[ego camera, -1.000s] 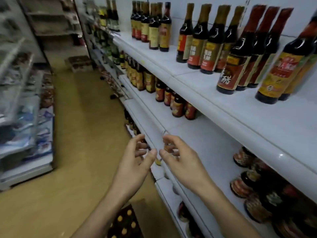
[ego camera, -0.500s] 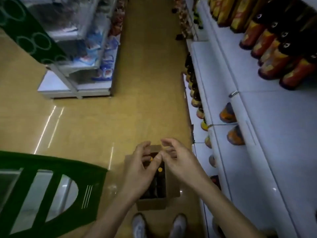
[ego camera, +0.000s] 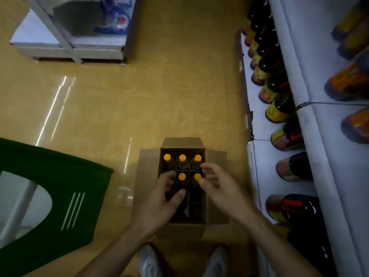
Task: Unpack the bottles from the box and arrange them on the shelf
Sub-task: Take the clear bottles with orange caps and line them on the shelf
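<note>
The cardboard box (ego camera: 148, 162) was seen open on the floor (ego camera: 119, 106), directly under the two hands. Its flaps were folded outward, probably so that the bottles could be lifted straight up. Five bottles with orange caps (ego camera: 182, 157) were counted upright in the divider cells: three beyond the fingertips and two between the thumbs. The cells closer to the wrists appeared dark and without caps, so it was judged that part of the box was already unpacked.

The left hand (ego camera: 159, 204) was held over the left side of the box, its fingers loosely curved and apart, and nothing was gripped. The right hand (ego camera: 219, 188) was held over the right side, also half open, with its thumb just beside one cap. Whether the cap was touched could not be told. The hands were probably shaped like this so that one bottle neck could be taken by each.

The shelf (ego camera: 323, 156) was found to the right of the right hand, with dark bottles (ego camera: 279, 108) standing in rows along it.
</note>
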`<act>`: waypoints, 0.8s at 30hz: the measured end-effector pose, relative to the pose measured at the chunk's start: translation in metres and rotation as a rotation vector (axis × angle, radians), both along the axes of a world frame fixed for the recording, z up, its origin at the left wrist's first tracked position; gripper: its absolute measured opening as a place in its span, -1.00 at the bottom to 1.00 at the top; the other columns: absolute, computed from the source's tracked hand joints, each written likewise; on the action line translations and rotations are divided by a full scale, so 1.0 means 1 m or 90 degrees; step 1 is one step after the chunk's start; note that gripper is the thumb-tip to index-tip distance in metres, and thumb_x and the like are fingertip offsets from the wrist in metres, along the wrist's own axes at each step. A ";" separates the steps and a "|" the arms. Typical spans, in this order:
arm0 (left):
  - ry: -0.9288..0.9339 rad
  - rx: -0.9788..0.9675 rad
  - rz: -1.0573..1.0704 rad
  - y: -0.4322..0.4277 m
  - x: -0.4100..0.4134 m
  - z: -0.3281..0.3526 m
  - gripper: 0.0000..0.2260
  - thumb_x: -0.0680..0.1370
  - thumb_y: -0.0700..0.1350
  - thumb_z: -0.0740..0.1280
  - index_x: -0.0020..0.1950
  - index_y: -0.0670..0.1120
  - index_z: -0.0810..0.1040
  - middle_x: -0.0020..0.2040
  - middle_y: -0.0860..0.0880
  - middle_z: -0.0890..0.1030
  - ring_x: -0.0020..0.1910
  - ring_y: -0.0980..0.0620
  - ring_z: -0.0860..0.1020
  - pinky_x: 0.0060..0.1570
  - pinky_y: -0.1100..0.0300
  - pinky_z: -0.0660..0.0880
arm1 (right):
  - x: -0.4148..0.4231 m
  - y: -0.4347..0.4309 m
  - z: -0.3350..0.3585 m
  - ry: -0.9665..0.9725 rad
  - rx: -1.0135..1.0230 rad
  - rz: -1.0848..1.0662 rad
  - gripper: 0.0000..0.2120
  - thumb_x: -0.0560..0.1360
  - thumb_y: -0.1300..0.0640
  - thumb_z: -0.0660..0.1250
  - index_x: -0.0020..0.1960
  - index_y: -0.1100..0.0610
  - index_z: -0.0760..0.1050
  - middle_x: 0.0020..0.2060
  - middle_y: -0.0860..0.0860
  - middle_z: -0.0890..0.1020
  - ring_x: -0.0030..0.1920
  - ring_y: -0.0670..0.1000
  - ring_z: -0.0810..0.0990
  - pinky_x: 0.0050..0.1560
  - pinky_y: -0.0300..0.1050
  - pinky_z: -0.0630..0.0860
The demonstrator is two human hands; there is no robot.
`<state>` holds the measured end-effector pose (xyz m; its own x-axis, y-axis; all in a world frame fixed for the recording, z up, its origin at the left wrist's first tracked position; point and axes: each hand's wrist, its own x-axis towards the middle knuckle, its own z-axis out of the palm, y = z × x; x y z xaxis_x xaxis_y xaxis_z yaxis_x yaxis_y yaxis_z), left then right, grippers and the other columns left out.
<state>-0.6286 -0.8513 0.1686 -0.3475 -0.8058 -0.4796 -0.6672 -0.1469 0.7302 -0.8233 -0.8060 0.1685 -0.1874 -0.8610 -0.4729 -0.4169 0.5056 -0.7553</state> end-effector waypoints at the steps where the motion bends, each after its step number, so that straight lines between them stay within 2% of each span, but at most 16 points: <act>1: -0.009 -0.001 -0.023 -0.001 -0.002 -0.027 -0.53 0.61 0.01 0.37 0.49 0.10 0.33 0.25 0.17 0.48 0.25 0.20 0.47 0.05 0.41 0.45 | -0.002 -0.001 -0.023 0.015 0.011 0.007 -0.58 0.64 -0.01 0.30 0.48 -0.11 0.35 0.32 -0.16 0.48 0.28 -0.16 0.49 -0.01 -0.38 0.44; 2: -0.013 -0.005 -0.044 -0.002 -0.005 -0.054 -0.52 0.61 0.02 0.37 0.51 0.10 0.32 0.30 0.14 0.48 0.28 0.19 0.46 0.07 0.41 0.44 | -0.005 -0.001 -0.048 0.028 0.019 0.016 -0.57 0.64 -0.01 0.30 0.49 -0.10 0.34 0.33 -0.13 0.48 0.29 -0.15 0.49 -0.02 -0.39 0.43; 5: -0.025 -0.015 -0.112 -0.005 -0.019 -0.123 -0.50 0.62 0.06 0.35 0.52 0.14 0.29 0.41 0.11 0.45 0.34 0.19 0.43 0.24 0.22 0.48 | -0.013 -0.005 -0.109 0.076 0.031 0.054 -0.57 0.65 -0.02 0.28 0.49 -0.11 0.33 0.37 -0.09 0.48 0.31 -0.11 0.48 0.02 -0.36 0.44; 8: -0.022 -0.040 -0.162 -0.012 -0.031 -0.180 -0.50 0.62 0.06 0.35 0.53 0.13 0.29 0.45 0.10 0.43 0.39 0.16 0.42 0.25 0.25 0.44 | -0.018 -0.012 -0.163 0.143 0.009 0.112 -0.56 0.64 -0.05 0.29 0.50 -0.10 0.34 0.38 -0.10 0.48 0.35 -0.09 0.46 0.25 -0.10 0.51; 11: -0.030 -0.077 -0.194 -0.024 -0.033 -0.213 -0.48 0.61 0.06 0.36 0.53 0.13 0.28 0.44 0.08 0.43 0.39 0.14 0.42 0.24 0.25 0.43 | -0.020 -0.018 -0.196 0.184 -0.017 0.158 -0.56 0.63 -0.06 0.29 0.49 -0.11 0.33 0.37 -0.11 0.47 0.36 -0.08 0.43 0.30 -0.02 0.49; 14: -0.015 -0.085 -0.204 -0.037 -0.032 -0.235 -0.49 0.60 0.05 0.38 0.51 0.15 0.29 0.38 0.11 0.46 0.26 0.18 0.48 0.15 0.27 0.48 | -0.022 -0.024 -0.221 0.234 -0.056 0.213 -0.54 0.63 -0.08 0.28 0.50 -0.14 0.30 0.38 -0.14 0.44 0.37 -0.09 0.41 0.29 -0.06 0.47; 17: 0.003 -0.076 -0.200 -0.044 -0.034 -0.246 -0.50 0.59 0.04 0.39 0.49 0.18 0.31 0.30 0.13 0.51 0.11 0.15 0.58 -0.04 0.28 0.56 | -0.026 -0.027 -0.236 0.279 -0.108 0.249 -0.52 0.63 -0.08 0.27 0.52 -0.14 0.26 0.43 -0.13 0.40 0.41 -0.10 0.36 0.31 -0.14 0.40; 21: -0.001 -0.095 -0.196 -0.048 -0.034 -0.256 -0.50 0.61 0.00 0.38 0.49 0.22 0.29 0.21 0.19 0.52 -0.12 0.26 0.63 -0.32 0.41 0.54 | -0.031 -0.036 -0.247 0.367 -0.115 0.362 -0.49 0.63 -0.04 0.29 0.53 -0.11 0.23 0.43 -0.08 0.40 0.42 -0.05 0.34 0.40 -0.07 0.37; 24: 0.000 -0.102 -0.198 -0.050 -0.030 -0.259 -0.51 0.62 -0.08 0.38 0.48 0.21 0.31 -0.08 0.16 0.51 -0.24 0.24 0.61 -0.41 0.49 0.45 | -0.031 -0.043 -0.251 0.477 -0.089 0.464 -0.47 0.62 0.01 0.30 0.53 -0.10 0.21 0.34 -0.06 0.47 0.32 -0.01 0.42 0.34 -0.07 0.40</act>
<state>-0.6582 -0.9010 -0.0902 -0.5880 -0.7266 -0.3553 -0.6622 0.1803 0.7273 -0.8542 -0.8489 -0.0823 0.1949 -0.9208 -0.3378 -0.9692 -0.1278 -0.2106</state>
